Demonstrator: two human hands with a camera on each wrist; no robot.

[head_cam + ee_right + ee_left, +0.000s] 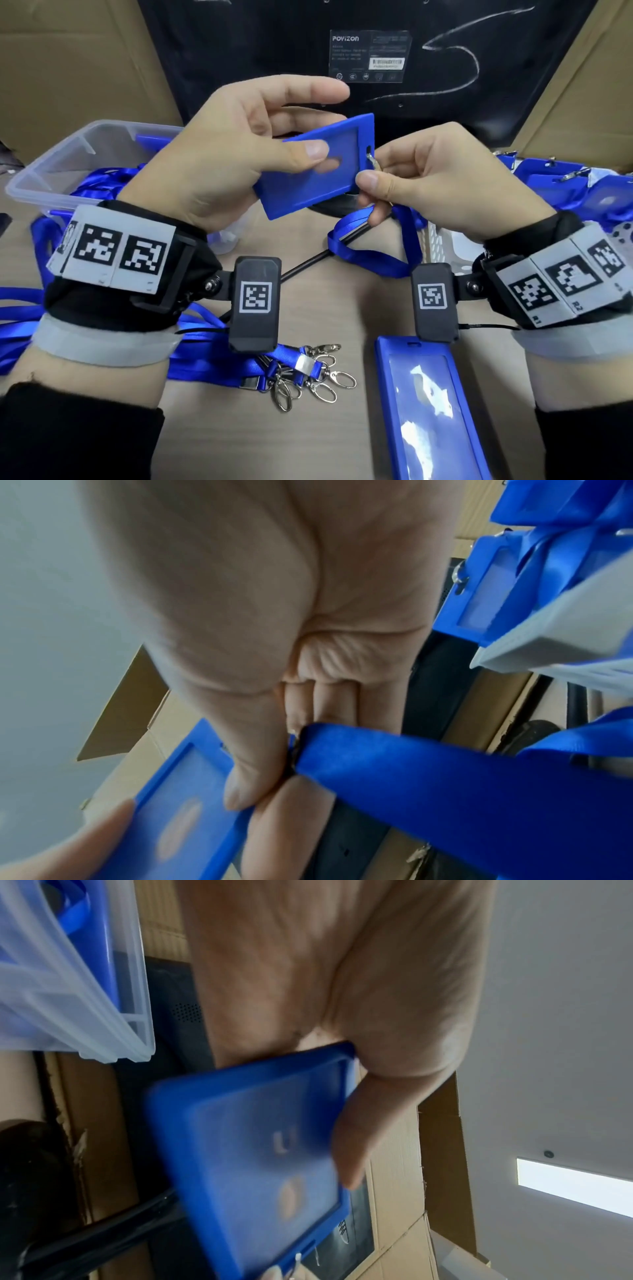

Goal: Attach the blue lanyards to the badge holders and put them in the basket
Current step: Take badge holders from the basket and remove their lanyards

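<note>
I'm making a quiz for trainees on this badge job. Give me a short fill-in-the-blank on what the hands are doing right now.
1. The left hand holds a blue ____ in the air.
2. The right hand pinches the metal ____ of a lanyard at the holder's slot.
3. The strap hanging below the right hand is ____ in colour.
4. A second badge holder lies flat on the ____, near the right wrist.

Missing words: badge holder; clip; blue; table

The tan counter (359, 308) carries a clear plastic bin (51, 171) at its left, loose blue lanyards (219, 359) near the front, a badge holder (428, 411) front right, and a white basket (442, 246) at right.
</note>
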